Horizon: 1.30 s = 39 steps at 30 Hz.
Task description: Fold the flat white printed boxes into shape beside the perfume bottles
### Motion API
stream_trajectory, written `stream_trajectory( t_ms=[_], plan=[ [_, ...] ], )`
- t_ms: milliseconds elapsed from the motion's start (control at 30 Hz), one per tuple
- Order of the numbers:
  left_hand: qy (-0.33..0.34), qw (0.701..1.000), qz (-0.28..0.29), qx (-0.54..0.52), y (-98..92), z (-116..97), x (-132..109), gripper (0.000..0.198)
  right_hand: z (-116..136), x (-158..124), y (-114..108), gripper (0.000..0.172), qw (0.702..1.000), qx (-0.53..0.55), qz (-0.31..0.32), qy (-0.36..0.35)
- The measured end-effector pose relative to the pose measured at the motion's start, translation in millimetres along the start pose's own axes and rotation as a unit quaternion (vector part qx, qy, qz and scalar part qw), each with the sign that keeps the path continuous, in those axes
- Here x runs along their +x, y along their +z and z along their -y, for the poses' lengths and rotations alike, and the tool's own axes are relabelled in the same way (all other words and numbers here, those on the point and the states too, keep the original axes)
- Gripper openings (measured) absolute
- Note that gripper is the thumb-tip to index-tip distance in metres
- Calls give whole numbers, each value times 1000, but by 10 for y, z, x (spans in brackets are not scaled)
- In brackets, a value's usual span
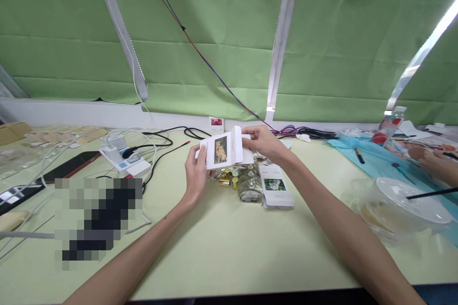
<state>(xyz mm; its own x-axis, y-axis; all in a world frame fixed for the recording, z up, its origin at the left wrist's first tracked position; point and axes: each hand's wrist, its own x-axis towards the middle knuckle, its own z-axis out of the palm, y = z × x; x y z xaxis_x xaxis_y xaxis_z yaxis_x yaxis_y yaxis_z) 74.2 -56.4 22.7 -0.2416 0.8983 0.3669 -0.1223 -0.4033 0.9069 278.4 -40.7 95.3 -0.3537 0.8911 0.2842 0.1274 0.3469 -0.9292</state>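
Nearest, on the worktop (222,243), clear bottles (250,193) are lying at five o'clock from the held carton, a white-flower carton (275,195) is resting just beside them at four, and gold caps (235,183) are clustering at six. Above them, the yellow-flower carton (221,149) is hanging between two hands, its long axis running roughly nine to three! The left hand (196,171) is grasping the nine o'clock end, thumb pressing the front; the right hand (264,140) is pinching the three o'clock end, sitting nearer the flap. Beyond, a small red-flower box (216,126) is standing near twelve, green blinds (211,76) hanging behind.
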Motion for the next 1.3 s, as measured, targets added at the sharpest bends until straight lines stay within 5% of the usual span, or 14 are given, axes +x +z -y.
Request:
stream_trajectory(
  t_ms=[1300],
  plan=[
    [-23, 999, 38, -19, 7, 22, -30, 42, 163, -91, 97, 38, 995, -43, 81, -43]
  ],
)
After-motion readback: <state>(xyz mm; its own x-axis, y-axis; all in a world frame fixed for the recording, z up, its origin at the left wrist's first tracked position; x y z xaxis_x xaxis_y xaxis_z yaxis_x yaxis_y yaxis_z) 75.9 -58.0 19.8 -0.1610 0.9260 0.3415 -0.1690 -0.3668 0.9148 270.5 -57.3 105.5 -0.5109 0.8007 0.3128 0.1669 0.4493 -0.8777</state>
